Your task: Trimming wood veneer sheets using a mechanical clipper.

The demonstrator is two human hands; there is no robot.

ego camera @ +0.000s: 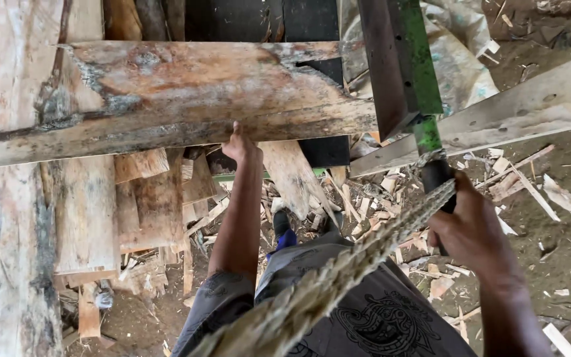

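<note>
My left hand (240,147) reaches forward and grips the lower edge of a long weathered plank (186,92) that lies crosswise in front of me. My right hand (474,228) is closed around the dark handle (435,173) at the bottom of a green-painted metal bar (418,59), which rises toward the top of the view. A thick braided rope (358,261) runs from the handle down across my lap to the bottom edge. Part of the handle is hidden inside my fist.
A large pale log (8,218) stands at the left with rough boards (147,205) stacked beside it. A grey plank (523,109) slants across the right. Wood chips and offcuts (378,198) litter the dirt ground (563,251). A plastic sheet (460,59) lies at the top right.
</note>
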